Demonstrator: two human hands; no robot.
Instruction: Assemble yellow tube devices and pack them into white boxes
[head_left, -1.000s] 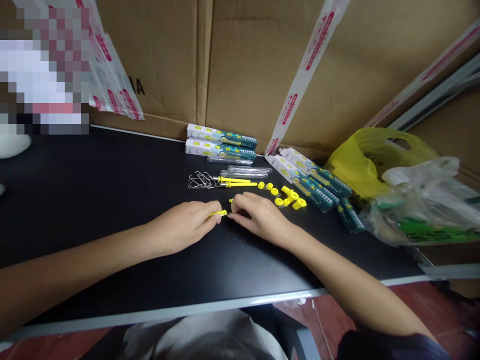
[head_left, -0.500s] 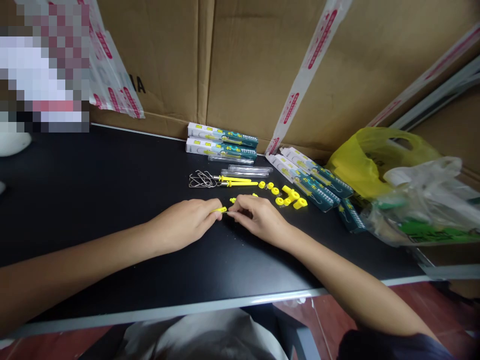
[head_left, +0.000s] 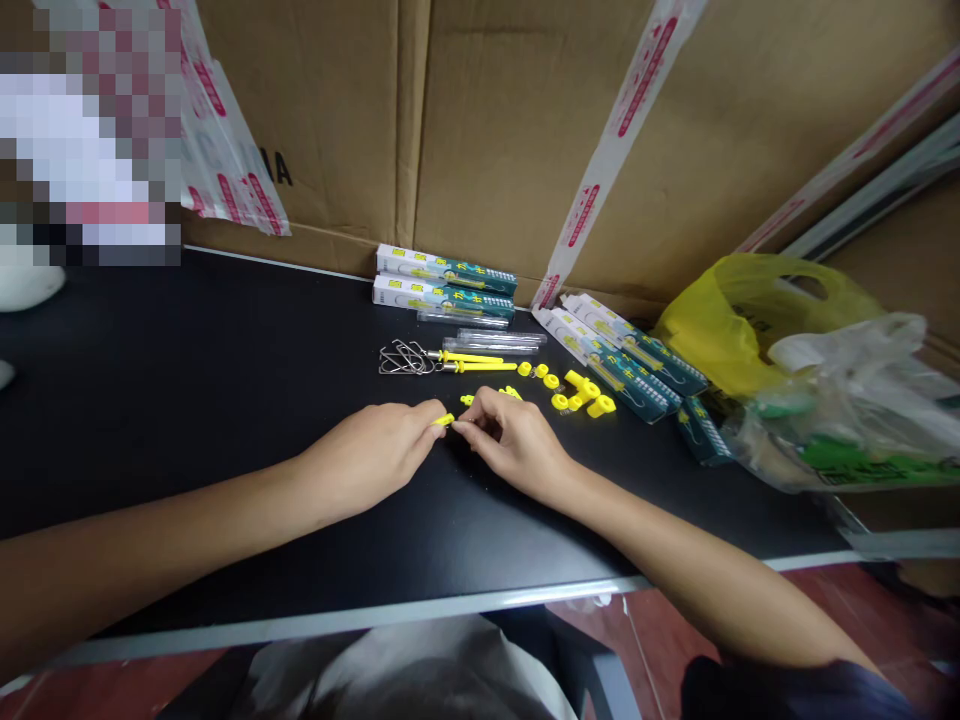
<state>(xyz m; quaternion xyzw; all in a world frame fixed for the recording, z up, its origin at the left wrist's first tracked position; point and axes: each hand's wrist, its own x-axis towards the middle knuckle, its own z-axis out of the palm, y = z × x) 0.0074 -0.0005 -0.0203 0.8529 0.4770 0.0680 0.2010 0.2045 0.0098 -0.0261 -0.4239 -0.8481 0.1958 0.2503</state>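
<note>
My left hand is closed in a pinch on a small yellow plastic piece, whose end sticks out past the fingertips. Close by on the right, my right hand pinches at that end; whatever sits between its fingertips is too small to make out. Small yellow parts lie partly hidden behind the right hand. Beyond the hands are two yellow rods with metal ends, beside a cluster of wire hooks. Yellow caps and thicker yellow pieces lie to the right, with small springs among them.
Clear plastic tubes lie behind the rods. Printed spring-scale boxes stand against the cardboard, and more boxes lie at right. Yellow and clear plastic bags fill the right end of the black table.
The fingertips have shifted slightly. The thin piece seen between the hands half a second ago hardly shows now, and more of the yellow parts behind my right hand are visible.
</note>
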